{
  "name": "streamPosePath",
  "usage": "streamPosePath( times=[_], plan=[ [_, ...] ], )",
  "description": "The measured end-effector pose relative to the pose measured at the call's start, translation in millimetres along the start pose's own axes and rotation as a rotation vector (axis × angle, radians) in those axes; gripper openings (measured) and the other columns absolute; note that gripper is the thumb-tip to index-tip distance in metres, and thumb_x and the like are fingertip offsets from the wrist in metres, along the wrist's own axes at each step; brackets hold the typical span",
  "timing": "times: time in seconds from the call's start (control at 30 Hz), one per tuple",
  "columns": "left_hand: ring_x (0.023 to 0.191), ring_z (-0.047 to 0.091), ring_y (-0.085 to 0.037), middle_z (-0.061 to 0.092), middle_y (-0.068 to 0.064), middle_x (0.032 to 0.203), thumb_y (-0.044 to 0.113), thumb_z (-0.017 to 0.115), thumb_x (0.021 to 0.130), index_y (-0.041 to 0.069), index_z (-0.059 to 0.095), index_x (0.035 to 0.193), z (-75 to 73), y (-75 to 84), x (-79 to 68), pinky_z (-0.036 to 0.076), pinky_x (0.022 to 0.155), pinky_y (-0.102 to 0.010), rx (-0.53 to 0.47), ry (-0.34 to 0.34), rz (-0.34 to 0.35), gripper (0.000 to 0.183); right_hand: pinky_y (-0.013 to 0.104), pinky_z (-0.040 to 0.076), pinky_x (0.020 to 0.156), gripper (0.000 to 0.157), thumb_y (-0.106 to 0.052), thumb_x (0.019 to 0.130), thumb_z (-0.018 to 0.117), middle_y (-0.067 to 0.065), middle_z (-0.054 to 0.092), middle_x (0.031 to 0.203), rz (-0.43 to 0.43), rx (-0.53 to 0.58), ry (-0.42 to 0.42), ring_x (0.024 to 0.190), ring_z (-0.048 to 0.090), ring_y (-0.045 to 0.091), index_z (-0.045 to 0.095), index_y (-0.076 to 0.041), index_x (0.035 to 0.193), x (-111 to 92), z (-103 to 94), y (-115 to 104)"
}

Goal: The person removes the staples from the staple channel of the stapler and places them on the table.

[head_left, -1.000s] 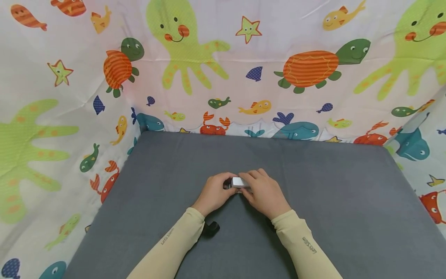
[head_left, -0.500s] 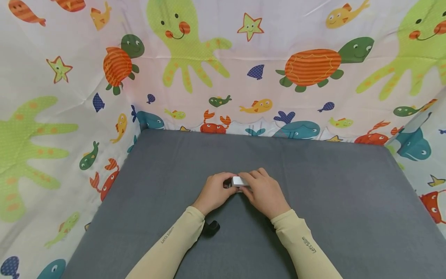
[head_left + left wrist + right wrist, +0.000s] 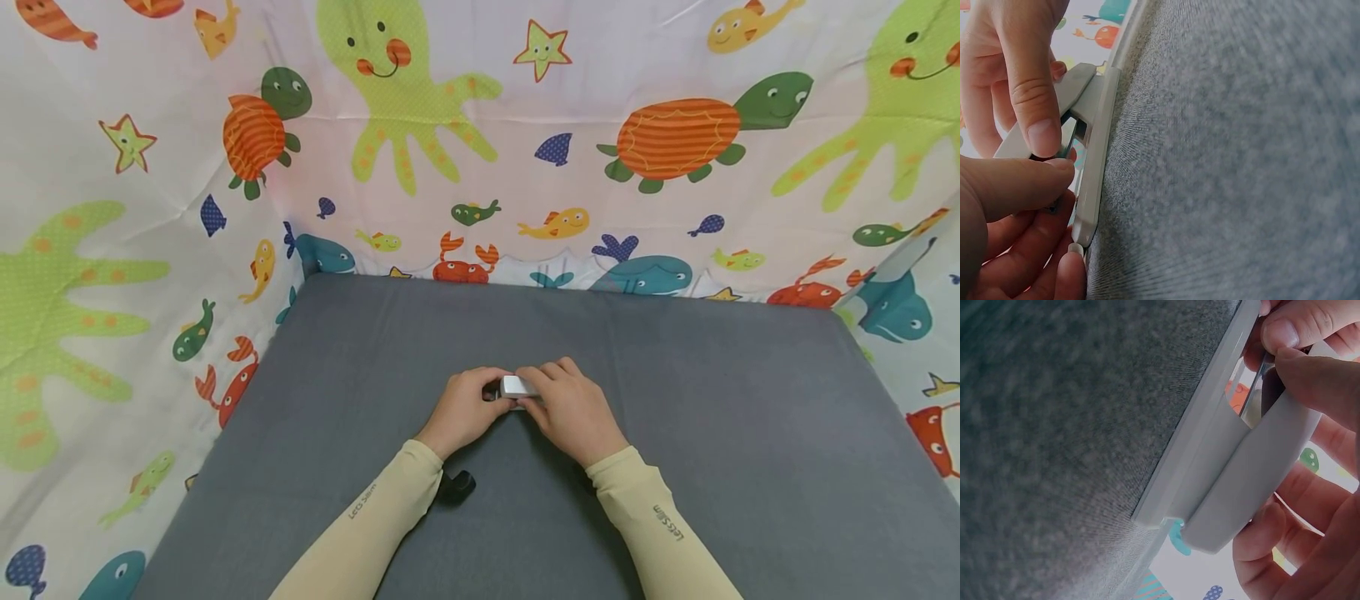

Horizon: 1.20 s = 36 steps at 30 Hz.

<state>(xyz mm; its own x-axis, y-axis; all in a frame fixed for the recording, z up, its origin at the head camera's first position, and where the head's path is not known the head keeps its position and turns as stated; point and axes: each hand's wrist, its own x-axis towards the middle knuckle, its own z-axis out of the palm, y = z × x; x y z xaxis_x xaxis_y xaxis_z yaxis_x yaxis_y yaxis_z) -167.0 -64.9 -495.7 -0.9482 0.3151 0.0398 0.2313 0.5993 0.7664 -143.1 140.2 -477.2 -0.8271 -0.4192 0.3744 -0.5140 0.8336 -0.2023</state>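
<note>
NEAR: I read "Let's Slim" on both cream sleeves point(image 3: 375, 518) | left hand point(image 3: 467, 408) pinches one end of the white stapler point(image 3: 516, 387), right hand point(image 3: 576, 410) grips its tilted top arm point(image 3: 1244, 478) | I see stapler base point(image 3: 1094, 181) on grey cloth point(image 3: 712, 433) | FAR: sea-animal curtain point(image 3: 480, 108).

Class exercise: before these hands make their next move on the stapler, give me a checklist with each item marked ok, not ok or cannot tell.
1. White stapler base down on the grey cloth: ok, it appears to lie against it.
2. Upper arm raised from the base: ok, a gap shows.
3. Left hand at the stapler: ok, thumb and fingers at its open part.
4. Right hand on the stapler: ok, thumb touching the upper arm.
5. Fingertips clear of the opening: not ok, they are at it.
6. Staples loaded: cannot tell, none visible.
</note>
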Motion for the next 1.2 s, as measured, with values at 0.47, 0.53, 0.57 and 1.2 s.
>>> streamPosePath(
  times=[0.47, 0.53, 0.57, 1.2],
  plan=[
    [0.089, 0.067, -0.009, 0.079, 0.001, 0.114, 0.027, 0.083, 0.098, 0.02, 0.08, 0.124, -0.5, 0.9, -1.0, 0.057, 0.081, -0.03, 0.004, 0.014, 0.032, 0.027, 0.046, 0.064, 0.087, 0.037, -0.029, 0.099, 0.081, 0.007, 0.078, 0.115, 0.015, 0.009, -0.001, 0.106, 0.066, 0.028, 0.074, -0.015, 0.132, -0.2, -4.6, -0.6],
    [0.09, 0.067, -0.009, 0.08, 0.001, 0.116, 0.027, 0.083, 0.098, 0.02, 0.08, 0.125, -1.2, 1.7, -1.7, 0.058, 0.082, -0.032, -0.005, 0.015, 0.031, 0.028, 0.046, 0.064, 0.087, 0.036, -0.029, 0.1, 0.081, 0.008, 0.078, 0.116, 0.016, 0.016, -0.005, 0.106, 0.066, 0.028, 0.074, -0.015, 0.132, 0.2, -5.7, -1.1],
    [0.091, 0.068, -0.009, 0.08, 0.001, 0.116, 0.027, 0.083, 0.098, 0.02, 0.08, 0.125, -1.5, 2.0, -2.0, 0.058, 0.083, -0.032, -0.009, 0.015, 0.029, 0.028, 0.046, 0.063, 0.088, 0.036, -0.029, 0.1, 0.081, 0.008, 0.078, 0.116, 0.016, 0.018, -0.006, 0.106, 0.066, 0.028, 0.074, -0.015, 0.132, 0.4, -6.1, -1.2],
    [0.08, 0.062, -0.007, 0.075, 0.004, 0.1, 0.026, 0.085, 0.096, 0.022, 0.082, 0.115, -1.3, 0.5, -1.3, 0.052, 0.072, -0.025, 0.028, 0.058, 0.088, 0.02, 0.047, 0.064, 0.086, 0.036, -0.027, 0.102, 0.078, 0.01, 0.077, 0.122, 0.011, 0.031, 0.012, 0.107, 0.067, 0.029, 0.071, -0.014, 0.134, 2.9, -8.4, 1.3]
  ],
)
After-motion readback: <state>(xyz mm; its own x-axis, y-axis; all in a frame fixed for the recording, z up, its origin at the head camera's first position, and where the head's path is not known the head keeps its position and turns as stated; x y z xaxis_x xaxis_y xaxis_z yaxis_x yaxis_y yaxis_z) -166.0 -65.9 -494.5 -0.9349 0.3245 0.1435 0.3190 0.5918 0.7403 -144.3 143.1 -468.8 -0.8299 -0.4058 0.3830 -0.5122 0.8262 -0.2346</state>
